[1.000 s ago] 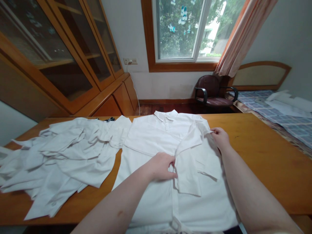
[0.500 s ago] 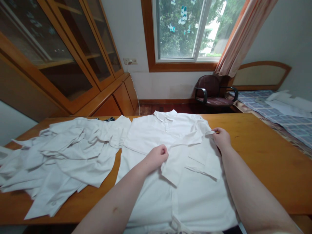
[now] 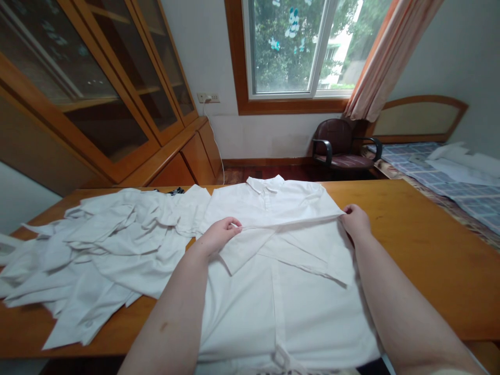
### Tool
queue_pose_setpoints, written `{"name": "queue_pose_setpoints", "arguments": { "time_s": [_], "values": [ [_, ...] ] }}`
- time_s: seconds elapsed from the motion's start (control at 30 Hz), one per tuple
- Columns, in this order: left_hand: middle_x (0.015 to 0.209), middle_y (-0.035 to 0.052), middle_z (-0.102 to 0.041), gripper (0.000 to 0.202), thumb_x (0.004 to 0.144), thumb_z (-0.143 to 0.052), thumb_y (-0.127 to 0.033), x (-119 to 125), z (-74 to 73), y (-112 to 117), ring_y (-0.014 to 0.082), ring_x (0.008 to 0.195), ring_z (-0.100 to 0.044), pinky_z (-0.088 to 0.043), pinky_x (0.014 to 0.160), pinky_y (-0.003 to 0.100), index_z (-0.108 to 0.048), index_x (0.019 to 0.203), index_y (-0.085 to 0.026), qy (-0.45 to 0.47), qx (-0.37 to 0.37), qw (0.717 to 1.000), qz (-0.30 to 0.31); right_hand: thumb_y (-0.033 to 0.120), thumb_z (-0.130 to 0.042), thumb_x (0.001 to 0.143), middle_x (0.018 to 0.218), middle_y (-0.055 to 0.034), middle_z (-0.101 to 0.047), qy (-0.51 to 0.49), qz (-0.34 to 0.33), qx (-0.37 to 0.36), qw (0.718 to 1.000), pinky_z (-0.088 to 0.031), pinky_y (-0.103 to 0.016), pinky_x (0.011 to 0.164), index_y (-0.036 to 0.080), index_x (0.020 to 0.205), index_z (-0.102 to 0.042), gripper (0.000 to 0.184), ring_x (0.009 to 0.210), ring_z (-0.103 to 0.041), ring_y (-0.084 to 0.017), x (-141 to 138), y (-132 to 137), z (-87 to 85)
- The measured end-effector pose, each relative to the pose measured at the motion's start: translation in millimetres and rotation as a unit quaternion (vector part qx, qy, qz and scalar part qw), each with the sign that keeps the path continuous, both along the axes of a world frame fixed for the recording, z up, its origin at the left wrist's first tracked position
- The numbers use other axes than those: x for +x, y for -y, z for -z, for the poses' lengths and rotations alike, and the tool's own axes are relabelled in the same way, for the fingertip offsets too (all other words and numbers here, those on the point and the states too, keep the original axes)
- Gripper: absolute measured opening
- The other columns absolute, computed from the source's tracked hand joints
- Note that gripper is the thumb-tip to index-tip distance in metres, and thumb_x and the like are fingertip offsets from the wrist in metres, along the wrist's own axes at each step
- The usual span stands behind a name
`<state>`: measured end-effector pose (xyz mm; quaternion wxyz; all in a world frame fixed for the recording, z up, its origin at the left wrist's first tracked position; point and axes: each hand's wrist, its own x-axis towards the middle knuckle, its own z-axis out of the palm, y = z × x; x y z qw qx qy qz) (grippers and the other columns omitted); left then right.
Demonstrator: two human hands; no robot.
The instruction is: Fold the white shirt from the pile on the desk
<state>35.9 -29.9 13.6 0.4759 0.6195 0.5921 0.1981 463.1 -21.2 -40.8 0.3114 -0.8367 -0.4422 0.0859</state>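
A white shirt (image 3: 250, 307) lies spread on the wooden table in front of me, its collar at the far edge and its button placket running down the middle. Both sleeves are laid across its front, overlapping. My left hand (image 3: 222, 234) pinches the edge of one sleeve near the shirt's left side. At the right side, my right hand (image 3: 354, 220) grips the other end of that same edge. The cloth is drawn in a fairly straight line between my hands. The fingertips of my right hand are partly hidden.
A loose pile of white shirts (image 3: 117, 245) covers the left part of the wooden table (image 3: 425, 260). A small dark item (image 3: 176, 191) lies behind the pile. Beyond the table stand a glass-fronted cabinet (image 3: 164, 140), a maroon armchair (image 3: 335, 138) and a bed (image 3: 449, 172).
My left hand has moved left and slightly away from me, pulling the sleeve across the shirt front. The sleeve edge is now straighter. My right hand has stayed almost in place.
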Motion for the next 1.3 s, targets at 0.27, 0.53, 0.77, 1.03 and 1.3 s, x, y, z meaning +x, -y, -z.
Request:
{"name": "queue_pose_setpoints", "arguments": {
  "time_s": [0.27,0.53,0.77,1.03,1.3],
  "values": [
    [0.078,-0.0011,-0.055,0.029,0.066,-0.064,-0.034,-5.2,-18.1,0.3,0.0134,0.075,-0.053,-0.043,0.07,0.022,-0.063,0.092,-0.02,-0.053,0.191,0.98,0.013,0.023,-0.055,0.059,0.068,-0.0021,-0.06,0.02,-0.016,-0.027,0.999,-0.03,-0.025,0.053,0.02,0.071,-0.057,0.012,0.059,-0.046,-0.015,1.7,-2.5,3.0],
    [0.076,-0.0018,-0.062,0.02,0.061,-0.064,-0.028,-4.8,-21.2,16.5,0.014,0.068,-0.056,-0.041,0.061,0.022,-0.068,0.081,-0.024,-0.17,0.073,0.962,0.199,0.021,-0.054,0.06,0.07,-0.0016,-0.061,0.025,-0.036,-0.033,0.998,-0.03,-0.025,0.053,0.02,0.072,-0.059,0.013,0.061,-0.049,-0.015,-0.1,-2.0,3.2],
    [0.092,0.0036,-0.067,0.031,0.08,-0.048,-0.042,4.1,1.2,3.0,0.0187,0.084,-0.06,-0.043,0.072,0.026,-0.066,0.095,-0.022,-0.216,0.128,0.962,0.103,0.029,-0.055,0.064,0.072,-0.0017,-0.061,0.051,-0.061,-0.039,0.996,-0.03,-0.025,0.054,0.021,0.072,-0.057,0.012,0.063,-0.047,-0.015,-0.3,-1.9,-0.2],
    [0.111,0.0087,-0.064,0.033,0.083,-0.047,-0.037,16.4,23.5,-8.1,0.0221,0.098,-0.059,-0.041,0.082,0.028,-0.061,0.107,-0.019,-0.273,0.153,0.948,0.066,0.022,-0.051,0.064,0.063,-0.0014,-0.056,0.068,-0.028,-0.046,0.996,-0.027,-0.026,0.05,0.021,0.071,-0.051,0.007,0.054,-0.041,-0.013,2.9,-1.2,2.0],
    [0.095,0.01,-0.068,0.031,0.084,-0.039,-0.036,1.6,13.8,-17.9,0.0221,0.088,-0.06,-0.04,0.07,0.026,-0.063,0.091,-0.018,-0.322,0.142,0.936,0.01,0.02,-0.054,0.066,0.072,-0.0052,-0.06,0.082,-0.045,-0.073,0.993,-0.031,-0.027,0.053,0.021,0.081,-0.055,0.015,0.057,-0.046,-0.015,-1.0,-4.3,-0.1]
  ]
}}
